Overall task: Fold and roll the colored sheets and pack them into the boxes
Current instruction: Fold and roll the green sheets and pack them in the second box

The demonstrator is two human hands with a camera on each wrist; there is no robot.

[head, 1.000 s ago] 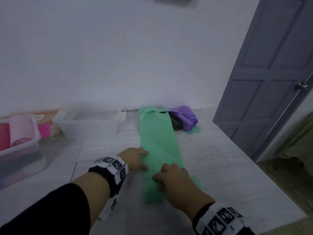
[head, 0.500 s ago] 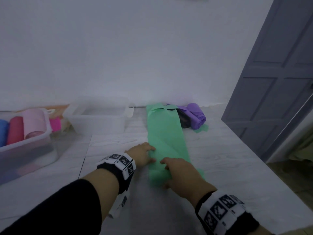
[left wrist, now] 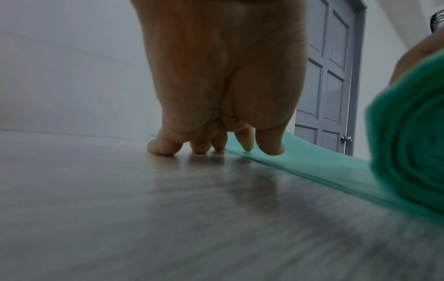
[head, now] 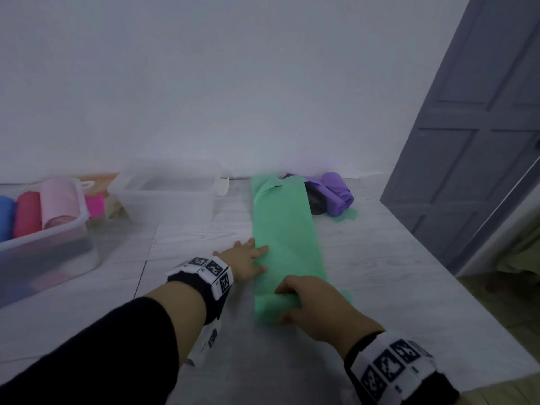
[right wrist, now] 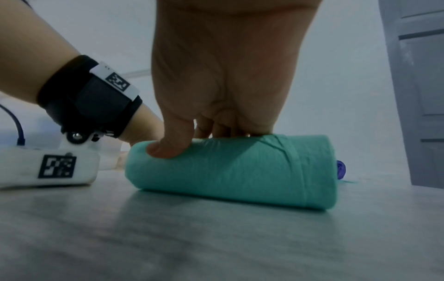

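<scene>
A long green sheet [head: 283, 226] lies folded into a strip on the pale table, its near end wound into a roll [head: 273, 308]. My right hand [head: 295, 302] grips that roll [right wrist: 230, 169], thumb on its near face and fingers curled over the top. My left hand [head: 248, 258] lies flat with straight fingers at the strip's left edge; in the left wrist view the fingertips [left wrist: 270, 148] press on the green strip [left wrist: 312, 161] and the table. Purple rolls [head: 336, 194] lie at the back.
A clear box [head: 67, 229] at the left holds blue, red and pink rolls. A second clear box [head: 166, 203] stands behind it, beside a pink roll [head: 95, 204]. A grey door [head: 473, 141] is at the right; the table's right edge drops to the floor.
The green roll has grown thicker and travelled away from me along the strip. My left hand slid forward along the strip's left edge. The camera tilted up slightly.
</scene>
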